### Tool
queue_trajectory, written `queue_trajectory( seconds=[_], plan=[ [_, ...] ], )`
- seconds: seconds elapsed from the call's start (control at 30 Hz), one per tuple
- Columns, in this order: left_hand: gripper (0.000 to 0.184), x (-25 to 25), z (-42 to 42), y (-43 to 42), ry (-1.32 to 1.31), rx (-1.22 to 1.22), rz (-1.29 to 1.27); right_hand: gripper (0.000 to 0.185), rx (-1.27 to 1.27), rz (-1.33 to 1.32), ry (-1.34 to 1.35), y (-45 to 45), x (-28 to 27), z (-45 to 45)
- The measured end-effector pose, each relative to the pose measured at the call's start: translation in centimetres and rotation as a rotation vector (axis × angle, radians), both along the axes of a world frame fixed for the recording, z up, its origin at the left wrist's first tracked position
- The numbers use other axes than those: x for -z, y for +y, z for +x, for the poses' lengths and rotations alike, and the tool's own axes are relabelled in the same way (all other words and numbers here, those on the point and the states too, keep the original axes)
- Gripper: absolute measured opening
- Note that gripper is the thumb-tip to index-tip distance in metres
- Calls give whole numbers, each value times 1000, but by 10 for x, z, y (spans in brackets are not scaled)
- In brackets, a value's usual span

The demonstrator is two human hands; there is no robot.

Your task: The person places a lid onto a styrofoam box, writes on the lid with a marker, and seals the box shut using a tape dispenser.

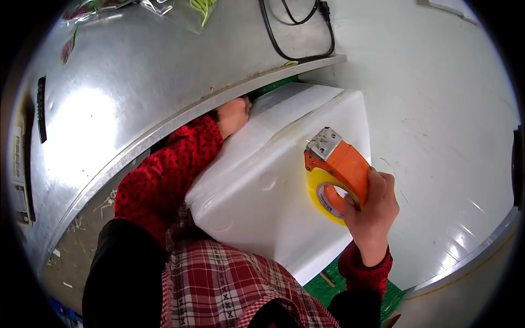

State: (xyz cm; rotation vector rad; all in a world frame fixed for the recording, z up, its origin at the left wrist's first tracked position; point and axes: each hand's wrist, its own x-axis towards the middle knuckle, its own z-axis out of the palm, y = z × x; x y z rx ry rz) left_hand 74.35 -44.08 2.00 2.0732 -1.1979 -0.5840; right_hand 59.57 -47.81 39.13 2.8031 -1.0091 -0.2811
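A white foam box (262, 188) is tilted in front of my body, with a strip of clear tape (306, 112) along its upper side. My right hand (374, 213) grips an orange tape dispenser (350, 167) loaded with a roll of yellow tape (320, 191). The dispenser's metal head (326, 143) points up and left over the box. At the box's upper left edge, beside the metal table rim, my left hand (233, 116) is closed, its fingers curled and partly hidden. What they hold, if anything, cannot be made out.
The steel table (147, 71) curves along the left, bearing plastic bags of leafy greens (202, 10) and a black power cable (301, 57). A pale wall panel (437, 136) stands at right. Green material (328, 281) lies under the box. Scraps litter the floor (82, 235).
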Motion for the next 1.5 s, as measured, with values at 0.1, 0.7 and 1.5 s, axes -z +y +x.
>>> queue_trajectory(
  seconds=[0.1, 0.7, 1.5],
  plan=[
    [38, 15, 4, -8, 151, 96, 164, 58, -27, -38, 27, 2, -1, 7],
    [81, -192, 79, 89, 672, 526, -93, 42, -115, -73, 127, 0, 9, 36],
    [51, -200, 25, 119, -224, 771, -545, 38, -89, -66, -49, -23, 53, 1]
  ],
)
